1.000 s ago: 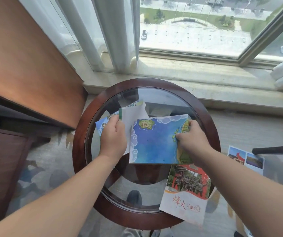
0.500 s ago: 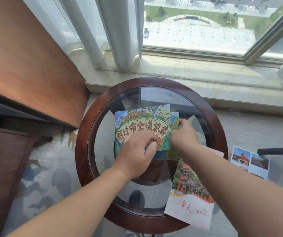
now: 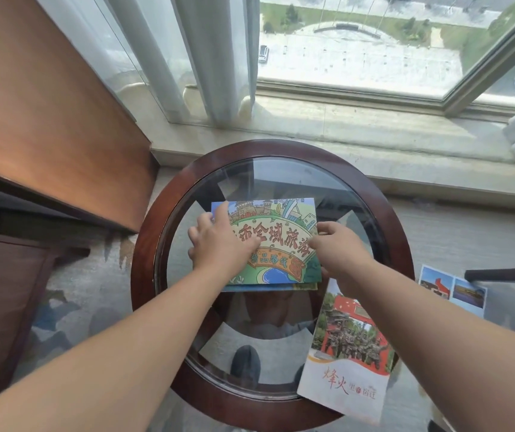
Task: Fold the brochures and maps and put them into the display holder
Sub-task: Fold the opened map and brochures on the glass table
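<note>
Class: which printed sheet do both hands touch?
The central cartoon map, touched by the left hand and right hand; the red brochure and photo leaflet lie aside.

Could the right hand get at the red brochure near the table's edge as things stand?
Probably yes. The right hand rests on the right edge of the map; the brochure lies face up close behind it, nearer the person, nothing on top. The hand need only leave the map and draw back.

High-rise hotel room: curtains point(image 3: 206, 57), window point(image 3: 359, 42), glass table point(image 3: 144, 260).
</note>
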`<act>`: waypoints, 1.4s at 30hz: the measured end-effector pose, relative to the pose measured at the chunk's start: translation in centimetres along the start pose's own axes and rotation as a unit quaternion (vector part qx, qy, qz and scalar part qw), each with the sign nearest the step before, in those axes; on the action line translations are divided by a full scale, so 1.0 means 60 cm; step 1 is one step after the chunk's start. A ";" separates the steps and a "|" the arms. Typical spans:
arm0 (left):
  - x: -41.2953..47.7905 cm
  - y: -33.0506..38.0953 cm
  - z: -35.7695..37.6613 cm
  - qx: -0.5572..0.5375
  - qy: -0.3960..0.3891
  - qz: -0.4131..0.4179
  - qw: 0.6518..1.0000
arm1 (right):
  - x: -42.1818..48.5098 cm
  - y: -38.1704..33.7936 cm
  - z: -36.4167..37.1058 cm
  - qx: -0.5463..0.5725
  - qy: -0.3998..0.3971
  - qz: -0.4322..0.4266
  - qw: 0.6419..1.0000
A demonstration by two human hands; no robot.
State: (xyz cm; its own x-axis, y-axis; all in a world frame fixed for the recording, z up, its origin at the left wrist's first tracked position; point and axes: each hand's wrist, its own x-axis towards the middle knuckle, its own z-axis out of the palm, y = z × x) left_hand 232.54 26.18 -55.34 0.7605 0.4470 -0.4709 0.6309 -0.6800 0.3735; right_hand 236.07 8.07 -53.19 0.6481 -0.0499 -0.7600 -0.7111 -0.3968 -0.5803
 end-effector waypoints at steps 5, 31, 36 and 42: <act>0.010 0.011 -0.013 -0.153 0.006 -0.090 0.984 | 0.006 -0.006 -0.005 0.007 -0.007 -0.005 1.000; -0.025 -0.028 -0.008 -0.473 0.020 0.022 0.881 | -0.010 0.015 0.012 -0.111 0.073 -0.177 0.975; -0.014 -0.039 0.001 -0.270 0.032 -0.054 0.961 | -0.010 0.024 0.029 -0.231 0.068 -0.142 0.960; -0.006 -0.053 0.013 0.037 0.112 -0.014 0.993 | 0.003 0.037 0.045 -0.401 0.112 -0.223 0.882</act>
State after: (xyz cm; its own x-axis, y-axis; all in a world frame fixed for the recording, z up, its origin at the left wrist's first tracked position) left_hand 230.14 27.70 -56.95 0.7625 0.5796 -0.2876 0.6464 -0.7020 0.2989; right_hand 233.85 9.64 -55.40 0.9154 0.1310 -0.3805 -0.0094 -0.9383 -0.3456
